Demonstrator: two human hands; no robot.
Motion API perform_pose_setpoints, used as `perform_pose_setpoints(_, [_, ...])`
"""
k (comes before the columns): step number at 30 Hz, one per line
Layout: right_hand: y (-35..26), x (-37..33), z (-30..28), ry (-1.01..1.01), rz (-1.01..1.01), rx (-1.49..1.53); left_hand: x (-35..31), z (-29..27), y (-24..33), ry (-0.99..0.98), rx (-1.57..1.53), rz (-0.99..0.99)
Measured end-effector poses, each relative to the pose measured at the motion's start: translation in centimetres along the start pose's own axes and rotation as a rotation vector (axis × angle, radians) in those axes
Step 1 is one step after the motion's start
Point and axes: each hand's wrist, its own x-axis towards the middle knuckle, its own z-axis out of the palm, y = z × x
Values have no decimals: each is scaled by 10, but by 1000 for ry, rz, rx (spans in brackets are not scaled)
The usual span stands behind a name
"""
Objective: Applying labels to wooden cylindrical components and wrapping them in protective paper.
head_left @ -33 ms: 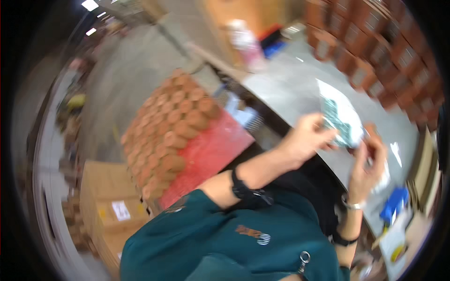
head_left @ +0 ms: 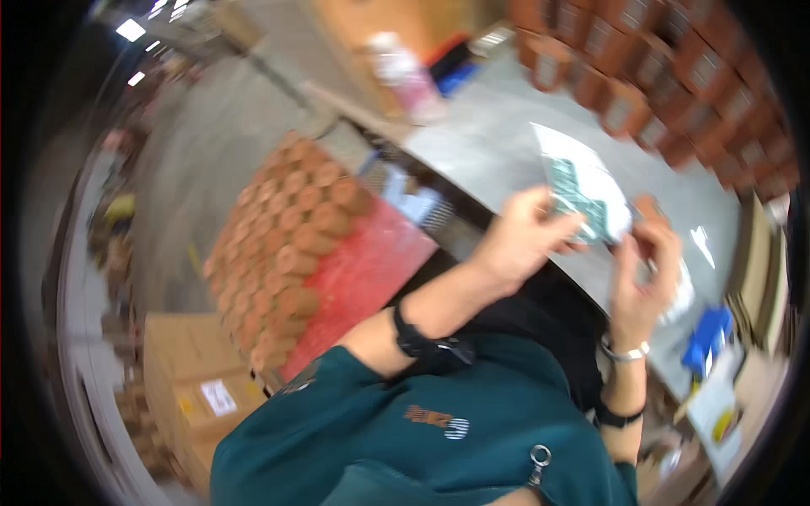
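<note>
Clear plastic bag (head_left: 582, 190) of green parts hangs above the grey table (head_left: 506, 143), pinched by left hand (head_left: 523, 236) and right hand (head_left: 645, 266), both raised with tight grips.

Grey tabletop (head_left: 506, 143) lies open — brown boxes (head_left: 675, 93) wall its far edge.

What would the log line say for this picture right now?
left hand: grips clear plastic bag with green pieces | right hand: pinches bag's other edge | below: grey table | blurry

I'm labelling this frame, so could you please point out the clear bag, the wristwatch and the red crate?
clear bag (head_left: 582, 190), head view, printed middle panel.
wristwatch (head_left: 411, 337), head view, black band.
red crate (head_left: 363, 282), head view, bare red side.
</note>
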Motion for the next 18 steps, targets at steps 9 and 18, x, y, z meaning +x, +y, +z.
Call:
perform_pose_setpoints(9, [-4,-1,3,-23,-178,-33,3,9,0,-77,-33,12])
perform_pose_setpoints(18, [4,-1,1,-75,-201,-102,7,11,1,-147,-52,8])
